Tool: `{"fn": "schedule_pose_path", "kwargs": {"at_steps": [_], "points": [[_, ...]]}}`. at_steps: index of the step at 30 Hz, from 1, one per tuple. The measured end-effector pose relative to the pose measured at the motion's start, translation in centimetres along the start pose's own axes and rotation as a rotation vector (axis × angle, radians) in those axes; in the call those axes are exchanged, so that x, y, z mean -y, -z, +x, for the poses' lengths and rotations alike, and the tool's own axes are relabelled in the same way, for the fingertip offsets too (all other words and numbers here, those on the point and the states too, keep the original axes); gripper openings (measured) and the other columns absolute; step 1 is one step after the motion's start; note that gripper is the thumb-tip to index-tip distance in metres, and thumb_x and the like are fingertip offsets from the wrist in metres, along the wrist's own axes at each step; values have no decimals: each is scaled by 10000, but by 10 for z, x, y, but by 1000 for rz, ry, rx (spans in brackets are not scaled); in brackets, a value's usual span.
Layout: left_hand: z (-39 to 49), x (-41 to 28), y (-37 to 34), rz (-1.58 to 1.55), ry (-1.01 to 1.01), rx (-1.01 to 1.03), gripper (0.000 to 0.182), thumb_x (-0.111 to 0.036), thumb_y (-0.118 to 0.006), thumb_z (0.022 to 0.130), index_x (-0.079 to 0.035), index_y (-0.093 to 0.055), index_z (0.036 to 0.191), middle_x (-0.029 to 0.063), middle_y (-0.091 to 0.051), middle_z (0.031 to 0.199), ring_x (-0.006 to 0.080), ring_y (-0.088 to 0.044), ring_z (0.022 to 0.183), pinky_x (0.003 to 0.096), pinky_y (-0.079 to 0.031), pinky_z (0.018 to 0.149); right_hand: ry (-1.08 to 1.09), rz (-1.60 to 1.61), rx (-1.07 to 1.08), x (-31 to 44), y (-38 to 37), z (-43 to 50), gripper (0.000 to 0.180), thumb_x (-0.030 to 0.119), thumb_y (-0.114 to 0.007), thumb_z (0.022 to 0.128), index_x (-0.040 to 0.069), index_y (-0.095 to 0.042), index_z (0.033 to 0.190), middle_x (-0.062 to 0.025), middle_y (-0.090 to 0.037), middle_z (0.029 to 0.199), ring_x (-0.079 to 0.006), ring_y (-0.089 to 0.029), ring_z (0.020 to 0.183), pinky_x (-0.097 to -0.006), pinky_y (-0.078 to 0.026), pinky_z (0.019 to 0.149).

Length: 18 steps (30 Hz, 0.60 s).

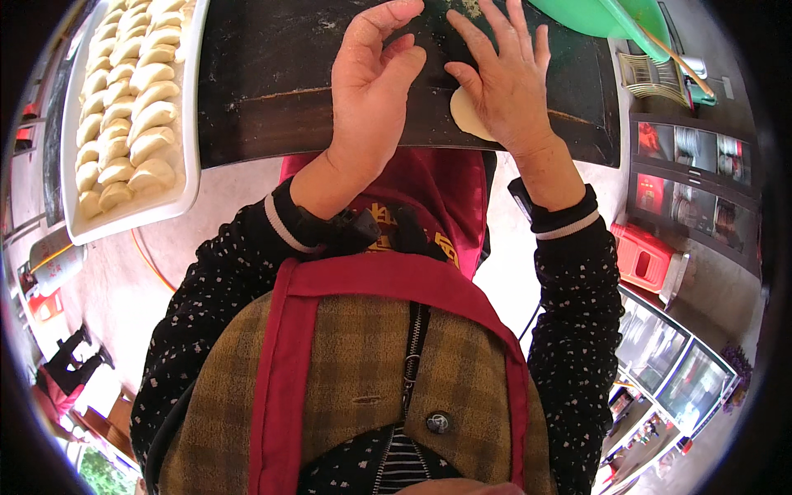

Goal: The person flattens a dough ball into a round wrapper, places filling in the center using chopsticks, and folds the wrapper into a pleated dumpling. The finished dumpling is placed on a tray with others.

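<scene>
My left hand [373,93] is raised at the table's near side, its fingers curved and apart, with nothing visible in it. To its right, my right hand [504,86] has its fingers spread, and flour dusts the skin. Partly beneath that hand lies a thin round dough wrapper [468,119] near the edge of the dark wooden table [266,68]. Whether the palm presses on the wrapper cannot be told. On the left, a white tray [190,124] holds rows of folded dumplings [151,111].
A green plastic basin [578,15] stands at the table's far right corner, with a thin wooden stick [679,64] beside it. Beyond lie a dark cabinet [693,170] and a red stool [643,257]. A gas cylinder [55,263] and another person [59,383] are at far left.
</scene>
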<state>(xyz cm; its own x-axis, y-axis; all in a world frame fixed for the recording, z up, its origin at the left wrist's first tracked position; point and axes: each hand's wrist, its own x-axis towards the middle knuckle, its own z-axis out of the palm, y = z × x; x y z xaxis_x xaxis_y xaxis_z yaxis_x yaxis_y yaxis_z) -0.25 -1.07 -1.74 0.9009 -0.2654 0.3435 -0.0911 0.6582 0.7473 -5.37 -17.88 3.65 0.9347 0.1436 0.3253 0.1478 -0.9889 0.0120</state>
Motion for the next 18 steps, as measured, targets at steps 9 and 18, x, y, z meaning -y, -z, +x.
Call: {"fn": "schedule_pose_path", "kwargs": {"at_steps": [9,18], "points": [[-3,-5,-5,13,10,-28,410,91,-509,949,-45,-553,1333,91,-564,1395,183,-500,1321,329,-383,1115,-48,5,-3,2,11,6,670,321,-692,893,134,-449,1488,-206,-384,1522,-457,-280,1461,-677,-215,1137],[0,-1,-4,31,-6,-32,416,99,-502,943,-32,-550,1335,93,-571,1380,190,-503,1318,331,-385,1117,30,12,37,10,13,-1,679,353,-701,874,139,-474,1476,-201,-394,1517,-461,-279,1457,-674,-215,1139]]}}
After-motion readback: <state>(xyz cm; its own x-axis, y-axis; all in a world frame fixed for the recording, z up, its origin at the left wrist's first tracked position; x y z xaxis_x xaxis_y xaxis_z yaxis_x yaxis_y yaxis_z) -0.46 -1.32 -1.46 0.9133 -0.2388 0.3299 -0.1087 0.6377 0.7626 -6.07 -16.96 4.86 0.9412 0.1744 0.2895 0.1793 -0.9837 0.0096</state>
